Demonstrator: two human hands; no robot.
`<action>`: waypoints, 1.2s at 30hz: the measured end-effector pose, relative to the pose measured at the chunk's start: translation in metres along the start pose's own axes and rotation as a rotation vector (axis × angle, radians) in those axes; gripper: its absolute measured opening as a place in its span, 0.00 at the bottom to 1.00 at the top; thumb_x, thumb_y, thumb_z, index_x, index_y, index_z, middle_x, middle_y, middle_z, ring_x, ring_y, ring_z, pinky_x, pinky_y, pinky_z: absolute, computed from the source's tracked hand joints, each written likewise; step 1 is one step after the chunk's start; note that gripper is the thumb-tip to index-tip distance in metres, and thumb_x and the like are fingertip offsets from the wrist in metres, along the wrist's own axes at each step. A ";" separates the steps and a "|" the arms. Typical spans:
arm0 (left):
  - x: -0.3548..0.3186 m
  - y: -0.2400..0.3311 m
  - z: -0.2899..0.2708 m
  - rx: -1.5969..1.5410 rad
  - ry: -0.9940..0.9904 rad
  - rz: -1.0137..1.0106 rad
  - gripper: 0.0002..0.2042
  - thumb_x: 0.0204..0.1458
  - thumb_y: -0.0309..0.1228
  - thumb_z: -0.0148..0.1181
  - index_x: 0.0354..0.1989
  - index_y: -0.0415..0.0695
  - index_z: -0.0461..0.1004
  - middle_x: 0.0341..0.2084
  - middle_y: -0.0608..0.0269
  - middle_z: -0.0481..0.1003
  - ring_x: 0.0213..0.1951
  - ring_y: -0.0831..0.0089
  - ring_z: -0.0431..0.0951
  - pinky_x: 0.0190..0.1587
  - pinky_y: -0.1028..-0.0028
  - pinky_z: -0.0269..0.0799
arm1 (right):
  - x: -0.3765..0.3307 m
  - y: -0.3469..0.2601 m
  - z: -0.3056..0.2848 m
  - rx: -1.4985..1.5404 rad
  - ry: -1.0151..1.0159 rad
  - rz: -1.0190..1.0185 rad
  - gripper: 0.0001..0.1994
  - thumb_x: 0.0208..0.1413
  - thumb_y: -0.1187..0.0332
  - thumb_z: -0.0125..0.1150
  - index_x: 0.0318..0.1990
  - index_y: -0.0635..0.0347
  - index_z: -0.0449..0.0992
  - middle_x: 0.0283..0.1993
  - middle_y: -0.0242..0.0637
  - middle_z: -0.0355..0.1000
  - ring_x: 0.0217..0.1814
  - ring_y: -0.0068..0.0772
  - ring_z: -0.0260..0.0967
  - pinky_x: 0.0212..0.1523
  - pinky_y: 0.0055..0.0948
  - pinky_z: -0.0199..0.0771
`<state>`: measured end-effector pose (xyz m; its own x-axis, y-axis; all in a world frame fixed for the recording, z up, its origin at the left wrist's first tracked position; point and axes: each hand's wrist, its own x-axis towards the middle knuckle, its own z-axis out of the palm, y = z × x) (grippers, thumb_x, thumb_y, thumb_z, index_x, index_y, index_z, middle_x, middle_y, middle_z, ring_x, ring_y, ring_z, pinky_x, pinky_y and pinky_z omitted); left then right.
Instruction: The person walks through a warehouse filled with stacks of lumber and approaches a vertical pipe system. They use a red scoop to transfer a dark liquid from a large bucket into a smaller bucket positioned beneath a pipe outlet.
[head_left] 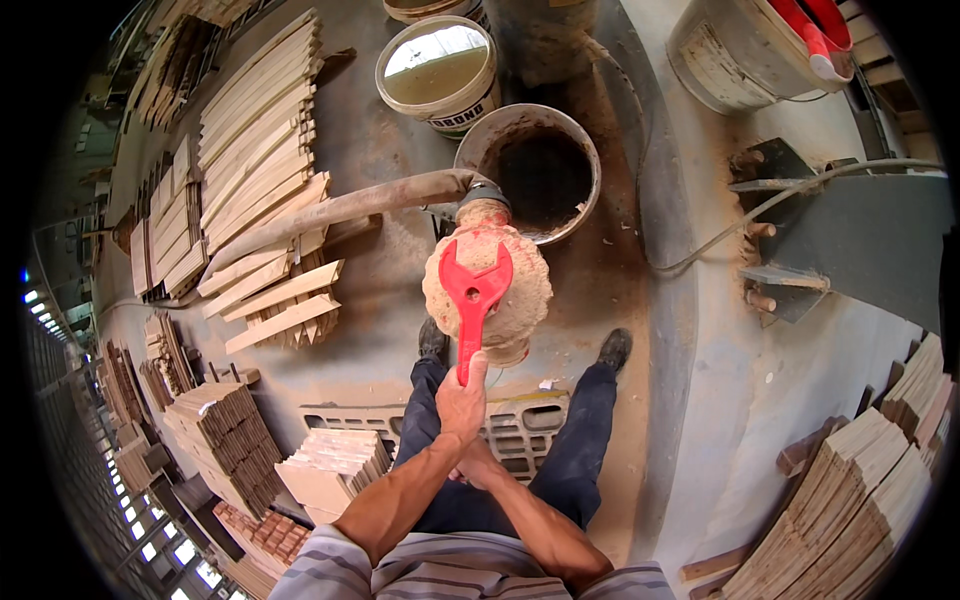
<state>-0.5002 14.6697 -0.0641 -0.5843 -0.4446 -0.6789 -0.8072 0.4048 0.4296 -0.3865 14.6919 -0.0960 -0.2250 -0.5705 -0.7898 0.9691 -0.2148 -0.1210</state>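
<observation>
My left hand [462,402] is closed round the handle of a red open-ended wrench [472,310]. The wrench's jaw points away from me and overlaps a round, dust-caked housing [528,290]; whether they touch I cannot tell. A thick, dusty hose [350,205] joins the far end of this housing at a dark collar [487,192]. Close behind my left wrist is my right hand [478,466], its fingers hidden. Beyond the housing stands a round bucket [580,130] with a dark inside and crusted rim.
A white bucket of murky liquid [440,90] stands at the far side. Stacked wood strips [260,130] lie to the left, with wood blocks [330,465] nearer. At right are a grey metal frame [860,240], a cable [700,250], a large bucket [715,60] and timber [830,500].
</observation>
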 end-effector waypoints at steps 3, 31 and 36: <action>-0.001 0.001 0.001 0.003 0.003 0.011 0.27 0.49 0.55 0.51 0.30 0.36 0.73 0.21 0.51 0.72 0.28 0.63 0.72 0.36 0.69 0.66 | -0.001 -0.001 0.000 -0.002 0.003 0.000 0.08 0.50 0.68 0.52 0.22 0.57 0.65 0.11 0.27 0.58 0.09 0.20 0.55 0.08 0.22 0.48; 0.002 -0.008 0.008 -0.083 -0.015 -0.036 0.25 0.51 0.52 0.50 0.27 0.37 0.72 0.18 0.56 0.70 0.25 0.68 0.70 0.33 0.69 0.65 | -0.012 -0.009 -0.006 -0.137 0.013 -0.044 0.09 0.49 0.75 0.48 0.18 0.58 0.65 0.11 0.30 0.59 0.10 0.22 0.55 0.08 0.23 0.48; 0.002 -0.009 0.008 -0.093 -0.026 -0.037 0.24 0.51 0.51 0.50 0.27 0.36 0.71 0.19 0.55 0.70 0.25 0.69 0.69 0.33 0.69 0.65 | -0.007 -0.005 -0.006 -0.122 0.031 -0.004 0.10 0.50 0.72 0.49 0.17 0.56 0.64 0.10 0.29 0.58 0.09 0.21 0.54 0.08 0.23 0.48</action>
<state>-0.4937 14.6719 -0.0742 -0.5523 -0.4367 -0.7101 -0.8334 0.3118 0.4564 -0.3890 14.7017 -0.0930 -0.2273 -0.5446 -0.8073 0.9738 -0.1176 -0.1948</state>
